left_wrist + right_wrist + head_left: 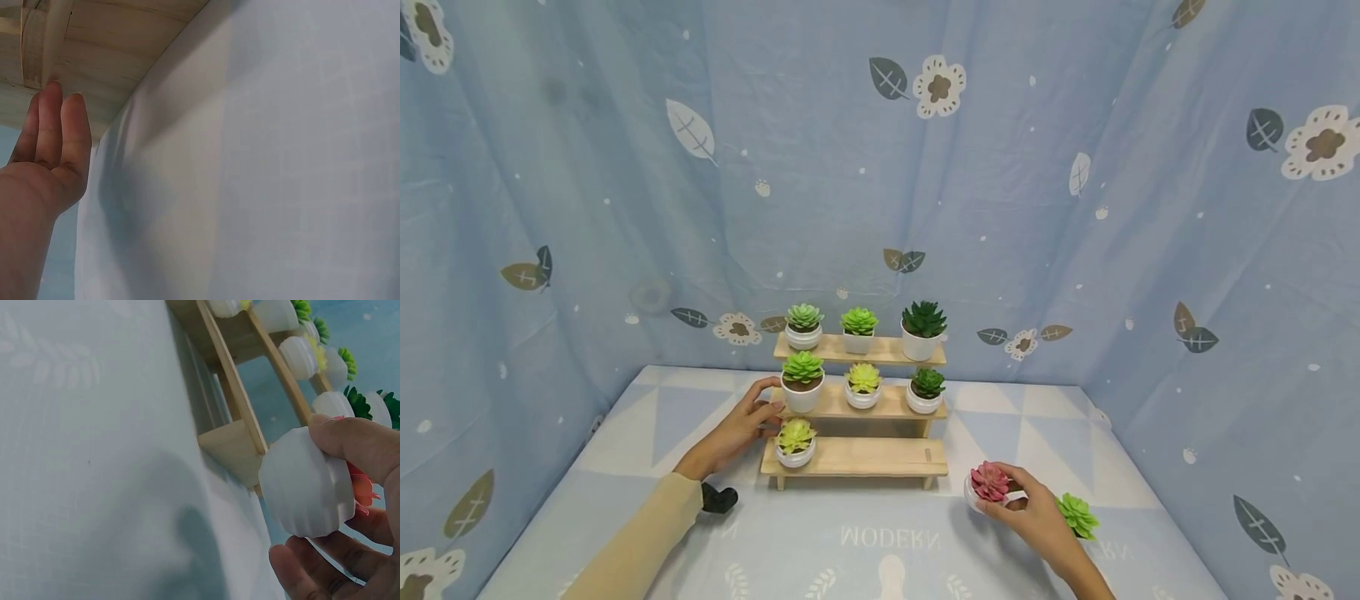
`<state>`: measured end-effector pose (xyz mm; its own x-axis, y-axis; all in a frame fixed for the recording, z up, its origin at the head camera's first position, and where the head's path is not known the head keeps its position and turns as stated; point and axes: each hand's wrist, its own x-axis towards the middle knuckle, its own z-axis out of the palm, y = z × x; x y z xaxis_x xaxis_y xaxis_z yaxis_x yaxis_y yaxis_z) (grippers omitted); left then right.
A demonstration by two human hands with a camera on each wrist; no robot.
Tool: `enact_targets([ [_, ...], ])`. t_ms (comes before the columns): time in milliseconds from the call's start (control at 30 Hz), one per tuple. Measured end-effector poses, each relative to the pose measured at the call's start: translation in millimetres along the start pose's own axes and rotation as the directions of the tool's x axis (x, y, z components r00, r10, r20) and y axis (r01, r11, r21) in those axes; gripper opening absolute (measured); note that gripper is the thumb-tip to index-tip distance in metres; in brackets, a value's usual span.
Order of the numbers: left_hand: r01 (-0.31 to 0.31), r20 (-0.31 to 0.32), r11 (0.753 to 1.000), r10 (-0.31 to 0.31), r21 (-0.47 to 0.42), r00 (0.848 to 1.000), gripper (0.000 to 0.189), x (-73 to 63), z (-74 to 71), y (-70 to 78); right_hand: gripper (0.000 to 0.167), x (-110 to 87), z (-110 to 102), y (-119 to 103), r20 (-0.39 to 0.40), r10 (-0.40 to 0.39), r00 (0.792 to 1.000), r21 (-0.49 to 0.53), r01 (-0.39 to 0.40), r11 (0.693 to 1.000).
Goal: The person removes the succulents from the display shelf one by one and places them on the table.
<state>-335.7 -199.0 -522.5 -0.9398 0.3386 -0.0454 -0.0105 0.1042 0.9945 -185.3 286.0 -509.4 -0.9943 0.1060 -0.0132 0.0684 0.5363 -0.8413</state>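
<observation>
A three-tier wooden shelf [880, 458] stands on the table, carrying several small potted succulents. At its left end, my left hand [741, 429] touches the middle tier beside a bright green succulent [803, 369]. The left wrist view shows fairly straight fingers [75, 128] against the wooden underside [112, 47]. My right hand [1033, 517] grips a pink succulent [990, 482] in a white pot to the right of the shelf. Thumb and fingers pinch the round ribbed white pot [306, 484], tilted with its base towards the camera in the right wrist view.
A yellow-green succulent [795, 440] sits at the left of the lowest tier. Another green succulent [1078, 515] is on the table, partly hidden behind the right forearm. A black object [720, 500] shows at the left wrist. Patterned blue curtain [835, 183] surrounds the table [700, 392].
</observation>
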Motion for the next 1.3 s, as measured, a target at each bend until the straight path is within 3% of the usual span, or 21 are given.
enact_targets([
  [433, -0.009, 0.009, 1.000, 0.008, 0.003, 1.000, 0.060, 1.4, 0.0, -1.5, 0.078, -8.8, -3.1, 13.6, -0.029, 0.056, 0.998, -0.037, -0.057, 0.998],
  [667, -0.005, 0.007, 1.000, 0.005, 0.010, 1.000, 0.059, 0.7, -0.1, -2.0, 0.080, -13.8, -4.6, 18.1, -0.030, 0.093, 0.995, -0.007, -0.094, 0.996],
  [1033, -0.011, 0.018, 1.000, 0.011, 0.006, 1.000, 0.059, -0.7, -1.8, -1.3, 0.075, -17.1, -3.2, 26.2, -0.020, 0.064, 0.998, 0.007, -0.063, 0.998],
  [1300, -0.017, 0.025, 1.000, 0.017, 0.004, 1.000, 0.058, 0.6, -2.4, -2.3, 0.079, -19.7, 0.1, 29.6, -0.012, 0.101, 0.995, -0.002, -0.101, 0.995],
])
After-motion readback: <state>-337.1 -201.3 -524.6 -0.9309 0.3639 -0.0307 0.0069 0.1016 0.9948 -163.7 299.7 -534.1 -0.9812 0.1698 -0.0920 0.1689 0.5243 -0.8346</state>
